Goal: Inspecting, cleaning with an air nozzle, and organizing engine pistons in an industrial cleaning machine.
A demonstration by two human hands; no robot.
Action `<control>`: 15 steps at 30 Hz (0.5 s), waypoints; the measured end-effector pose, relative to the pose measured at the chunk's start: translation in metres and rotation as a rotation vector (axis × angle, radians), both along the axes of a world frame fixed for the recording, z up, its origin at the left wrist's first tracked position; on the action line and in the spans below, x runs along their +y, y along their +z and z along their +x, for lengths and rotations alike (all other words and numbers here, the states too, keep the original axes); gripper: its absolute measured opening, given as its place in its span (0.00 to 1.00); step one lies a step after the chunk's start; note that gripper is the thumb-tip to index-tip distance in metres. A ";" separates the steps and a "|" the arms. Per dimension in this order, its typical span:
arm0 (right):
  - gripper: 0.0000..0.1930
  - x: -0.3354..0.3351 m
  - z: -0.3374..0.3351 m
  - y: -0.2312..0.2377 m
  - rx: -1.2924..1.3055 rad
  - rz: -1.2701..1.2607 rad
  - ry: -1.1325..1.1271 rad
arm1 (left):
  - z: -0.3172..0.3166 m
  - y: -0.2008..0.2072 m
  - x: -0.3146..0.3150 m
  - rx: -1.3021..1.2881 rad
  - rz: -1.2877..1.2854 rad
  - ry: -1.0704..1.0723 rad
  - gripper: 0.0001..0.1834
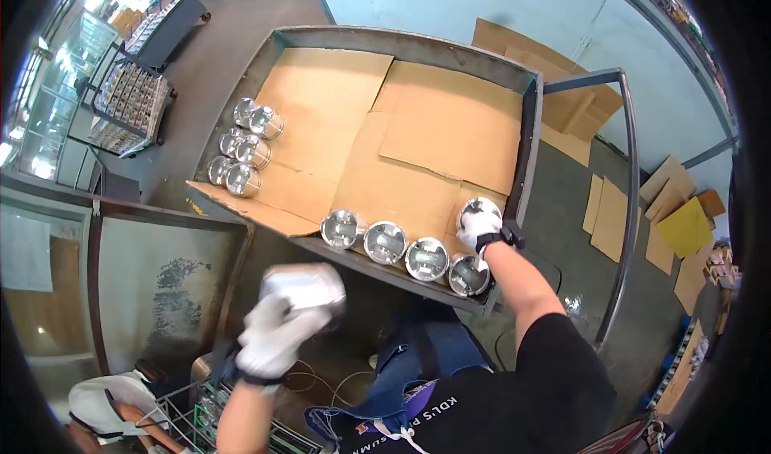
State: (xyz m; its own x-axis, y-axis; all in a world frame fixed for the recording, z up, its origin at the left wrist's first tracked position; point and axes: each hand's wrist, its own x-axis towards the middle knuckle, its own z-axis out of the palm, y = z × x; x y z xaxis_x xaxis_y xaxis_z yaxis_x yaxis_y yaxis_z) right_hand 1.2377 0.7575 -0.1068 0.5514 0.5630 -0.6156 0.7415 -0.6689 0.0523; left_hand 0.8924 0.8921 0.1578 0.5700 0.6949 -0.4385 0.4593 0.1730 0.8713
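My left hand (277,335), in a white glove, is closed on a shiny metal piston (309,285) held in front of the cart's near edge; motion smears both. My right hand (480,228), also gloved, grips another piston (475,205) at the right end of the cart. A near-edge row holds several pistons, among them one at the right corner (469,275), just below my right hand, and one at the row's left end (340,228). More pistons (253,150) stand in pairs along the left wall.
Cardboard sheets (450,125) line the metal cart (401,40), which has a tubular handle (630,189) at the right. A wire rack (181,414) is at lower left, beside another person's arm (132,414). Loose cardboard (614,217) lies on the floor at right; a loaded trolley (132,105) stands far left.
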 end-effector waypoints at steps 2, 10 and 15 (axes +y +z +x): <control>0.22 -0.012 0.000 -0.031 0.044 0.045 -0.026 | 0.070 -0.039 0.021 0.038 0.295 -0.375 0.20; 0.22 -0.030 -0.023 -0.022 0.121 0.154 -0.138 | 0.269 -0.295 0.014 0.413 1.064 -0.653 0.10; 0.22 -0.069 -0.038 -0.081 -0.008 0.358 -0.252 | 0.285 -0.323 -0.022 0.448 1.268 -1.091 0.19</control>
